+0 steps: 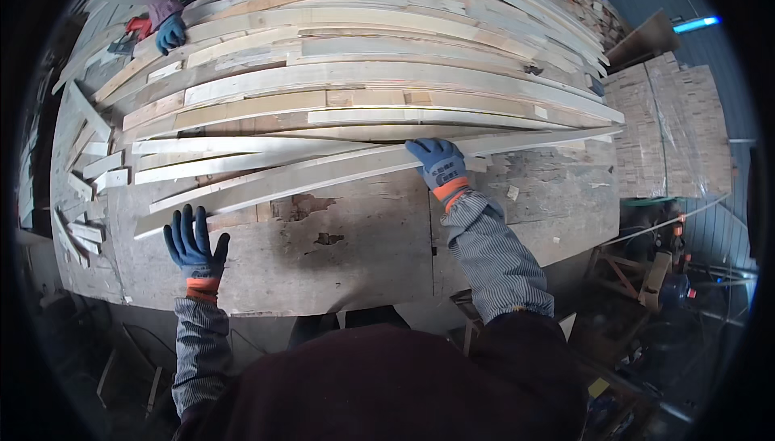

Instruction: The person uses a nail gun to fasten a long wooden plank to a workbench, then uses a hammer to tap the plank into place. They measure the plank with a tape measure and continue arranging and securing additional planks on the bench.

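Observation:
My right hand (437,163), in a blue glove with an orange cuff, rests on a long pale wooden slat (323,176) that lies at the near edge of a big pile of slats (363,77). My left hand (192,243), gloved the same way, hovers with fingers spread just below the slat's left end, above the worn plywood table top (355,255). It holds nothing. Whether the right hand's fingers curl around the slat's edge or only press on it is unclear.
Another person's blue-gloved hand (170,33) reaches the pile at the far left. Short offcuts (85,182) lie along the table's left side. Stacked wood blocks (670,126) wrapped in film stand at the right, with a sawhorse (634,271) below.

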Demonstrator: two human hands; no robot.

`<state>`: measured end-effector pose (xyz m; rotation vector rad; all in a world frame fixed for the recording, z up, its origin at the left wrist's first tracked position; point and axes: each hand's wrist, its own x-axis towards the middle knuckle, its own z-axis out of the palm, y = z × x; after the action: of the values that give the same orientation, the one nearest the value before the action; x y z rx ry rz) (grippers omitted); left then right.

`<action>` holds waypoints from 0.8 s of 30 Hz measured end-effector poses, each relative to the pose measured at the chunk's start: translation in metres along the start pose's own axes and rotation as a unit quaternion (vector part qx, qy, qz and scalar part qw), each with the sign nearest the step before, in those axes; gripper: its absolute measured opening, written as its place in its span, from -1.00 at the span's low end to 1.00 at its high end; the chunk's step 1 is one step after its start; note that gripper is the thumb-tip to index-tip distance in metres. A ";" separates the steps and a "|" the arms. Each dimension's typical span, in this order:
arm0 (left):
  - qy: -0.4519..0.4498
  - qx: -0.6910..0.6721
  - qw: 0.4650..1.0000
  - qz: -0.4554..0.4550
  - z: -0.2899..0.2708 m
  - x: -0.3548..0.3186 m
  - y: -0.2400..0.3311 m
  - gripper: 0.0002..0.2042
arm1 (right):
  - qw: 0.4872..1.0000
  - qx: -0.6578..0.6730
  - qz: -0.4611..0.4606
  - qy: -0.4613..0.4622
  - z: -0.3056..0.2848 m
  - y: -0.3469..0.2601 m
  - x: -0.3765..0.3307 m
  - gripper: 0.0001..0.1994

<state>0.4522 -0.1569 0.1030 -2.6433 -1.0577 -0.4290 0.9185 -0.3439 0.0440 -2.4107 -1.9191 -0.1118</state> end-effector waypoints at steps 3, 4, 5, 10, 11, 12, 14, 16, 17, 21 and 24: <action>0.007 -0.059 0.998 0.025 0.010 -0.019 -0.033 -0.41 | 0.999 -0.028 0.017 0.030 -0.012 -0.026 -0.027 -0.59; -0.028 -0.062 0.997 0.030 0.008 -0.024 -0.040 -0.49 | 0.998 -0.029 0.021 0.052 -0.018 -0.035 -0.036 -0.66; -0.033 -0.065 0.997 0.036 0.007 -0.031 -0.049 -0.50 | 0.998 -0.034 0.042 0.022 -0.022 -0.047 -0.046 -0.69; -0.003 -0.094 0.995 0.038 -0.017 -0.072 -0.088 -0.53 | 0.997 -0.028 0.065 0.040 -0.051 -0.106 -0.083 -0.74; -0.017 -0.096 0.995 0.037 -0.019 -0.086 -0.099 -0.53 | 0.997 -0.026 0.060 0.031 -0.057 -0.122 -0.087 -0.74; -0.032 -0.097 0.994 0.034 -0.021 -0.099 -0.108 -0.53 | 0.998 -0.024 0.055 0.022 -0.066 -0.135 -0.092 -0.74; -0.045 -0.114 0.992 0.031 -0.028 -0.127 -0.126 -0.53 | 0.995 0.012 0.052 -0.080 -0.079 -0.162 -0.102 -0.75; -0.082 -0.127 0.988 0.029 -0.021 -0.160 -0.151 -0.55 | 0.986 0.033 0.045 -0.158 -0.077 -0.185 -0.110 -0.75; -0.081 -0.134 0.987 0.034 -0.023 -0.173 -0.157 -0.56 | 0.982 0.036 0.043 -0.181 -0.072 -0.197 -0.116 -0.76; -0.142 -0.162 0.977 0.007 -0.039 -0.207 -0.183 -0.58 | 0.966 0.100 0.008 -0.238 -0.068 -0.225 -0.132 -0.73; -0.162 -0.074 0.984 0.008 -0.080 -0.206 -0.171 -0.48 | 0.943 0.160 0.019 -0.291 -0.066 -0.231 -0.136 -0.62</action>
<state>0.1759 -0.1931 0.1238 -2.9214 -1.1325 -0.0727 0.6620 -0.4298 0.0970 -2.4148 -1.8750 0.9385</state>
